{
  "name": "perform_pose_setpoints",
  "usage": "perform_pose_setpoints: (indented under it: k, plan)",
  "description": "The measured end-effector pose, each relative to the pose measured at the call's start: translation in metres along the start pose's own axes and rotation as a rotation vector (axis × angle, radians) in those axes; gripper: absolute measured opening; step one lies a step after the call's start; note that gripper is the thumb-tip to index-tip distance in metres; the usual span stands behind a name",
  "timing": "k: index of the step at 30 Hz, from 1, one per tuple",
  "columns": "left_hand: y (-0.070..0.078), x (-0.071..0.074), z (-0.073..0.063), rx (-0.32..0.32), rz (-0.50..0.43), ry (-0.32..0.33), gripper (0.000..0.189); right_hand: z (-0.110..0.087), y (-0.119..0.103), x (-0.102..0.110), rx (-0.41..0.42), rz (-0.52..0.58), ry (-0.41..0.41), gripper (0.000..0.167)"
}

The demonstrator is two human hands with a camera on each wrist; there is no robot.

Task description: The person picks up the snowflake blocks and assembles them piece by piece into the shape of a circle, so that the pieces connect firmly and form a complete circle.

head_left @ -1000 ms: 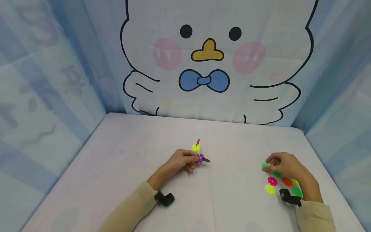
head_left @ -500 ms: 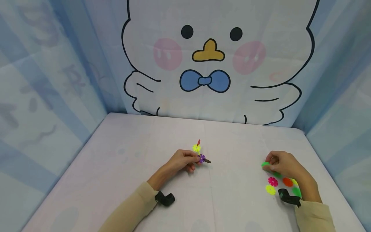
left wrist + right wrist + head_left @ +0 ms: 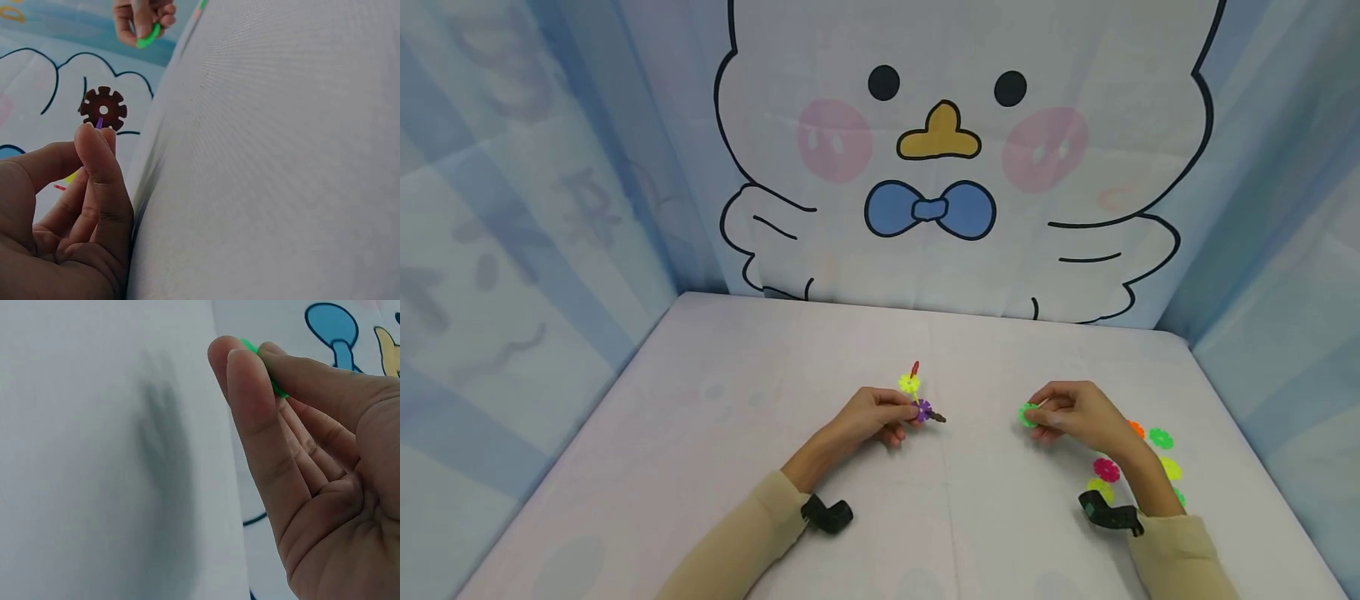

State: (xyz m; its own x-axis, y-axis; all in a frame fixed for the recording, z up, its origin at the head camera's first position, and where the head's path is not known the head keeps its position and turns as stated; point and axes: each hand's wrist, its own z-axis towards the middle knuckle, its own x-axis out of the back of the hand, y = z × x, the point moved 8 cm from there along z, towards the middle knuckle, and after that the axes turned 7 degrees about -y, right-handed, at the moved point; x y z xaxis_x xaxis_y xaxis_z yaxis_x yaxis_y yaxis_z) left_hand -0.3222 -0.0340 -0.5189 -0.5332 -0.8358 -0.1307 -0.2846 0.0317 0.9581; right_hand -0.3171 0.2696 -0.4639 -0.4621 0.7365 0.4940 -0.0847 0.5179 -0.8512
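Observation:
My left hand point(image 3: 878, 414) pinches a purple notched disc point(image 3: 924, 410) between thumb and fingers, near the middle of the table. Joined to that disc are a brown notched disc point(image 3: 104, 110), a yellow one point(image 3: 909, 383) and a red one point(image 3: 914, 368) seen edge-on. To the right, my right hand point(image 3: 1075, 412) holds a single green notched disc point(image 3: 1027, 415) by its edge, above the table and apart from the joined discs. In the right wrist view the fingers cover most of that green disc point(image 3: 279, 389).
Beside and behind my right forearm lie loose discs: a pink one point(image 3: 1107, 470), a yellow one point(image 3: 1101, 489), a green one point(image 3: 1161, 438), an orange one point(image 3: 1137, 428) and others partly hidden. A printed curtain point(image 3: 940, 275) stands at the table's back edge.
My right hand has lifted a green disc off the loose group and moved left with it, uncovering more discs. The left hand and its joined discs have stayed nearly still.

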Motion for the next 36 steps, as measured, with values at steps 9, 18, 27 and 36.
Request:
perform_pose_setpoints:
  k: [9, 18, 27, 36]
  plan:
    - [0.000, -0.001, -0.001, 0.000, -0.003, 0.000, 0.018, 0.019, -0.023, -0.049, 0.047, 0.179, -0.063, 0.031]
    - [0.001, -0.002, -0.002, 0.004, 0.005, -0.003, 0.019, 0.029, -0.031, -0.082, 0.037, 0.246, -0.044, 0.029]
    - [0.001, -0.002, -0.001, 0.007, 0.030, -0.004, 0.020, 0.032, -0.033, -0.093, 0.050, 0.279, -0.041, 0.031]
    - [0.000, -0.002, 0.000, -0.004, 0.037, -0.001, 0.019, 0.036, -0.031, -0.100, 0.066, 0.295, -0.059, 0.032]
